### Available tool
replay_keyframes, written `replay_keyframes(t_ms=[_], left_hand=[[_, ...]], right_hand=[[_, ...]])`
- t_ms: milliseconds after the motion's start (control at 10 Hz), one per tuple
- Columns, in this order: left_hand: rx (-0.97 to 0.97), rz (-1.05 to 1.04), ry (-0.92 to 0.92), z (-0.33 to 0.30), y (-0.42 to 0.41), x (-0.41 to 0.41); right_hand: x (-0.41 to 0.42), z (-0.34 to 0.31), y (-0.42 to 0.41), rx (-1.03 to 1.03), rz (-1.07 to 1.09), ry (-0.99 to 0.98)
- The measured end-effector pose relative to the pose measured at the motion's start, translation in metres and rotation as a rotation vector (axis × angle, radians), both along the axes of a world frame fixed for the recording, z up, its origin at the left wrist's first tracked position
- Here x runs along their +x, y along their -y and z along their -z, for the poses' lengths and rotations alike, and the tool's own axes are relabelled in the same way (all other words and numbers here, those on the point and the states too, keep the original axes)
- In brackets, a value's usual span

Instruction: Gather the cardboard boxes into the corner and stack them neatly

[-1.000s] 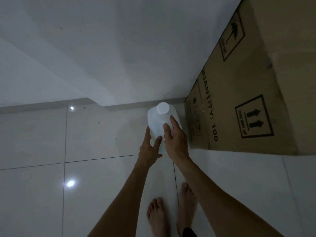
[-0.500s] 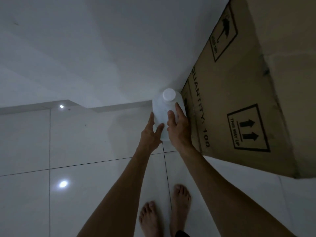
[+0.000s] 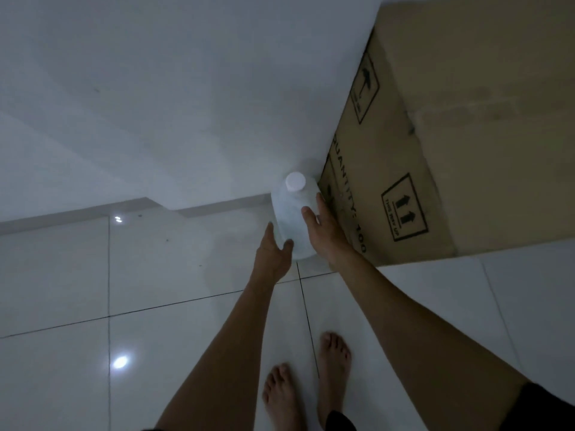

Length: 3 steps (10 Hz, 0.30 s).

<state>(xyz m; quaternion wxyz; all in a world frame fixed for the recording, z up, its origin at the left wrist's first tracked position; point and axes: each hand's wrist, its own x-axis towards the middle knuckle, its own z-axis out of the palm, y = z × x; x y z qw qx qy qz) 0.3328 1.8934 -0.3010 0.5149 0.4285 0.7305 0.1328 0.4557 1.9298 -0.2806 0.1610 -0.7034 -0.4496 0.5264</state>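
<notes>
The large brown cardboard box (image 3: 435, 169) with printed arrows stands on the white tiled floor (image 3: 124, 275) against the wall, just right of both hands. The left hand (image 3: 273, 253) and right hand (image 3: 323, 234) each have a half-open grip, together clasping a translucent white plastic jug (image 3: 292, 219) with a round white cap, its contents indiscernible.

A large cardboard box (image 3: 404, 188) is blocking the right side, standing against the wall (image 3: 186, 88). A white plastic jug (image 3: 292, 219) is occupying the pocket just beside the box's near corner. Open tiled floor (image 3: 124, 290) is lying clear to the left and front.
</notes>
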Motion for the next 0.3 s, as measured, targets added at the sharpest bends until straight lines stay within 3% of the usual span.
replay_keyframes(t_ms=[200,300], left_hand=[[0.029,0.171,-0.128,-0.082,0.048,-0.031],[0.013,0.355,-0.138,-0.147,0.079,-0.036]], right_hand=[[0.029,-0.076,0.097,-0.083,-0.132,0.064],[0.078,-0.135,0.146,-0.287,-0.196,0.15]])
